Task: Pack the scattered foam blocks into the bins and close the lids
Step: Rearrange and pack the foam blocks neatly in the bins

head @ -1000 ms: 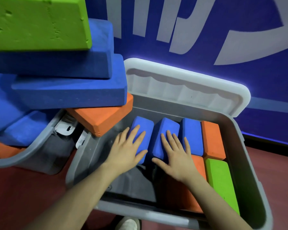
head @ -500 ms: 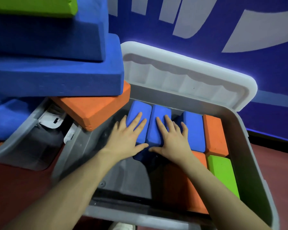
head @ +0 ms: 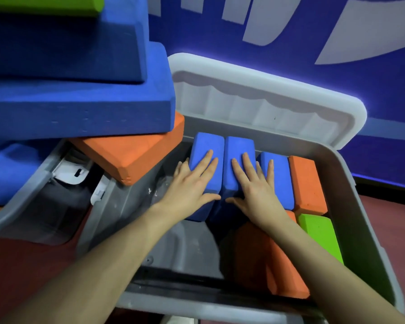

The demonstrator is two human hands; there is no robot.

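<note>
An open grey bin [head: 351, 206] holds foam blocks, its white lid [head: 267, 94] leaning back against the wall. My left hand [head: 192, 185] lies flat on a blue block [head: 204, 148] standing at the bin's far left. My right hand [head: 253, 188] presses flat on the blue block [head: 240, 146] beside it. Right of them sit a third blue block [head: 282, 183], an orange block [head: 308, 183] and a green block [head: 320, 235]. Another orange block [head: 283, 272] lies under my right forearm.
A second grey bin [head: 26, 195] at left overflows with large blocks: an orange one [head: 131, 155] jutting over the first bin's rim, blue ones [head: 80, 108] stacked above, a green one [head: 45, 4] on top. Blue wall behind, red floor [head: 21, 272] around.
Both hands have slid the two left blue blocks together and toward the bin's far wall, closing the gap between them. The view has dipped closer to the bin.
</note>
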